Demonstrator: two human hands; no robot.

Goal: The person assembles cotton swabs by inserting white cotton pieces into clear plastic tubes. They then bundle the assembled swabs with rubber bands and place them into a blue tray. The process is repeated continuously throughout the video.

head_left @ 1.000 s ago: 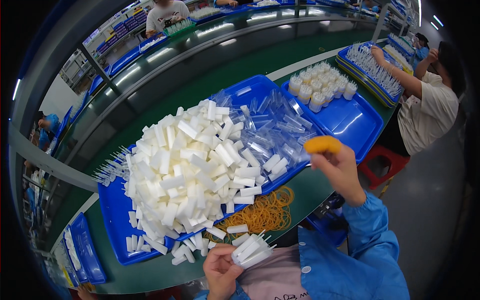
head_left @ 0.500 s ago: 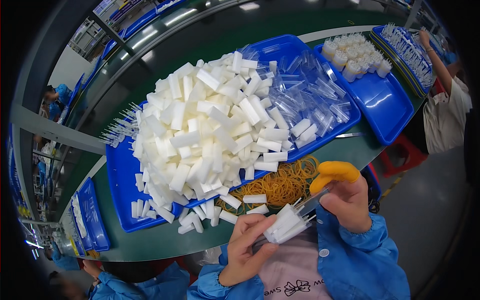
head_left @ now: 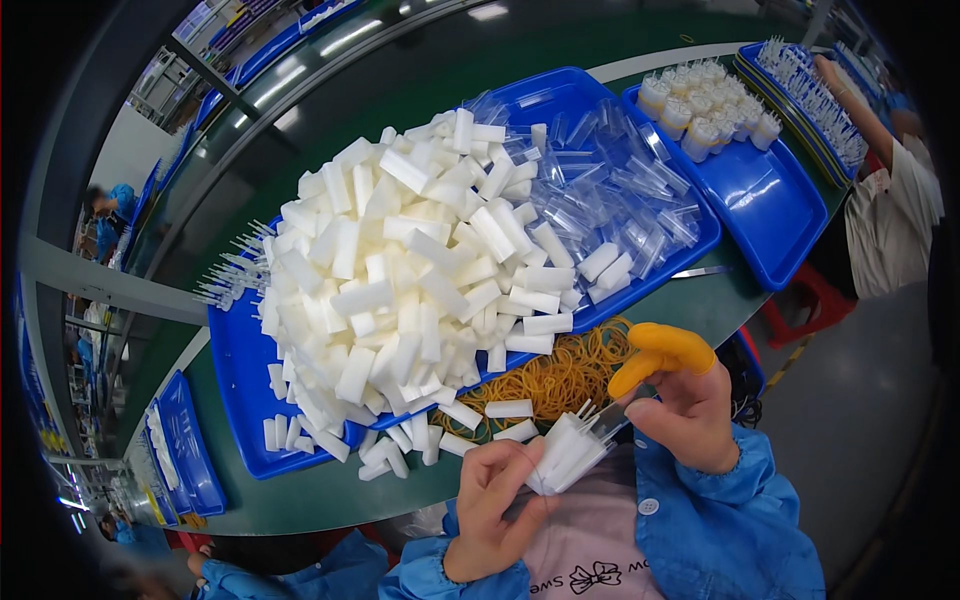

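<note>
A small bundle of white foam-like pieces in clear tubes, with thin white sticks poking out of the top, is in my left hand. My fingers and thumb are closed round its lower side. My right hand wears orange finger cots on two fingers. Between its thumb and fingers is a clear plastic piece, partly hidden, at the bundle's upper right side. Just beyond the hands lies a pile of tan rubber bands, with loose white foam blocks beside it.
A large blue tray carries heaped white foam blocks and clear plastic tubes. Tweezers lie right of it. Another blue tray holds finished-looking banded bundles. Co-workers sit at the far right and lower left.
The bundle has tipped slightly more upright in my left hand. My right hand has shifted a little to the left, keeping the clear piece against the bundle.
</note>
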